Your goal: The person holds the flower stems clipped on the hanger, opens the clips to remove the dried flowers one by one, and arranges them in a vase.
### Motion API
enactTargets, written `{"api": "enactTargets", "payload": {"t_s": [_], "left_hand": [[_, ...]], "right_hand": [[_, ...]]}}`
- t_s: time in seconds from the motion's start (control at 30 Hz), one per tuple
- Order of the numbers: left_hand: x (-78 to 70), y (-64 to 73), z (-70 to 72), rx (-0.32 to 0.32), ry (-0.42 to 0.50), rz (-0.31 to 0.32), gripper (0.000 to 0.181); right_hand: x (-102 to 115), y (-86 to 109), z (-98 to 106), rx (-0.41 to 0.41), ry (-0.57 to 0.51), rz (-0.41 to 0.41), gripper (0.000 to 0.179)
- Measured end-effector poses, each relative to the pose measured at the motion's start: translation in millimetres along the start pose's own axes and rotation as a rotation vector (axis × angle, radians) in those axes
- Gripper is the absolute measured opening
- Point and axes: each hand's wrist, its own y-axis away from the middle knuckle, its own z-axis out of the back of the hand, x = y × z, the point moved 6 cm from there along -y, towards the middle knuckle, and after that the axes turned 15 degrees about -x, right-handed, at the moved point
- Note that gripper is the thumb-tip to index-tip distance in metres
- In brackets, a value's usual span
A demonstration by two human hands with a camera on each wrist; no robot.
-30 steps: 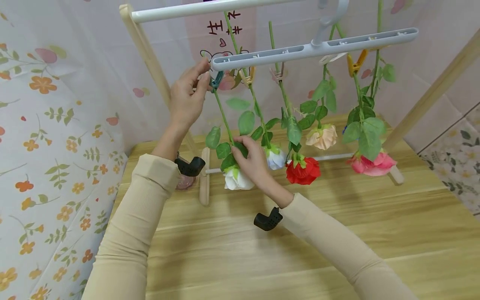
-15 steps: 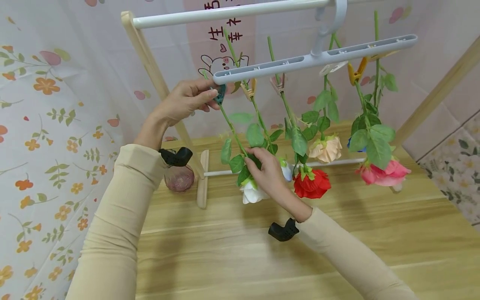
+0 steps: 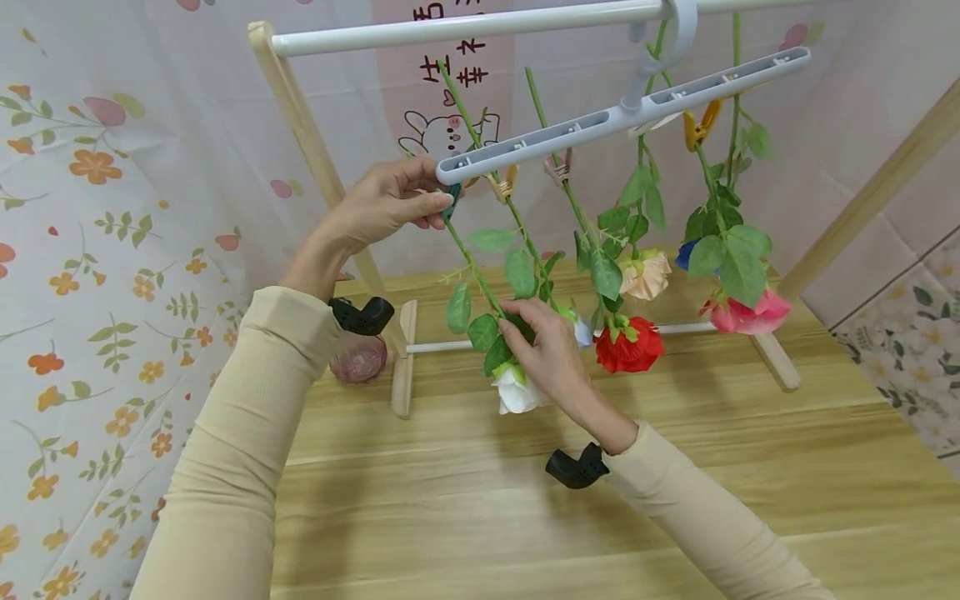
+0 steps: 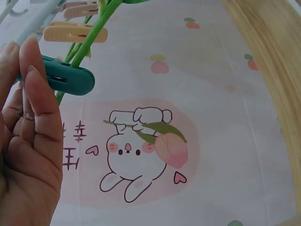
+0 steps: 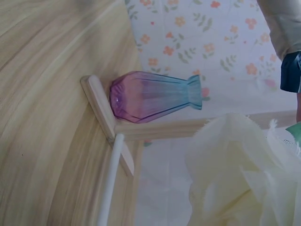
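My left hand [image 3: 390,204] pinches a teal clothespin [image 4: 75,79] at the left end of a grey-blue hanger [image 3: 622,117]. In the left wrist view a green stem [image 4: 96,33] passes by the clothespin's jaws. Below, my right hand [image 3: 551,346] pinches the leafy stem of a white artificial rose [image 3: 516,390], which hangs head down. The rose's pale petals [image 5: 235,174] fill the lower right of the right wrist view; the right hand itself is outside that view. Beside it hang a red rose [image 3: 628,345], a peach rose [image 3: 645,275] and a pink rose [image 3: 748,312].
The hanger hooks over a white rail [image 3: 465,25] on a wooden-legged stand [image 3: 300,125]. A purple-to-blue glass vase [image 5: 150,96] stands by the stand's left foot. A patterned curtain [image 3: 112,250] borders the wooden table [image 3: 450,517]. A yellow clothespin [image 3: 701,125] holds another stem.
My left hand has moved down and slightly right at the teal clothespin. My right hand and the white rose have shifted right and down. The hanger's left end has dipped.
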Motion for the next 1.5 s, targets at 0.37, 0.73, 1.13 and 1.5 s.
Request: {"api": "enactTargets", "payload": {"t_s": [0.37, 0.73, 1.13, 1.5], "left_hand": [[-3.2, -0.5, -3.5, -0.012, 0.021, -0.015, 0.019], [-5.1, 0.4, -3.1, -0.031, 0.054, -0.045, 0.024], [3.3, 2.5, -0.6, -0.087, 0.088, -0.046, 0.024], [1.4, 9.2, 4.3, -0.134, 0.132, -0.071, 0.03]], "right_hand": [[5.9, -0.8, 3.1, -0.032, 0.017, 0.068, 0.021], [9.9, -3.1, 4.0, -0.038, 0.054, 0.135, 0.02], [10.3, -0.2, 5.9, -0.012, 0.085, 0.172, 0.022], [12.6, 5.5, 21.1, -0.015, 0.119, 0.226, 0.019]]}}
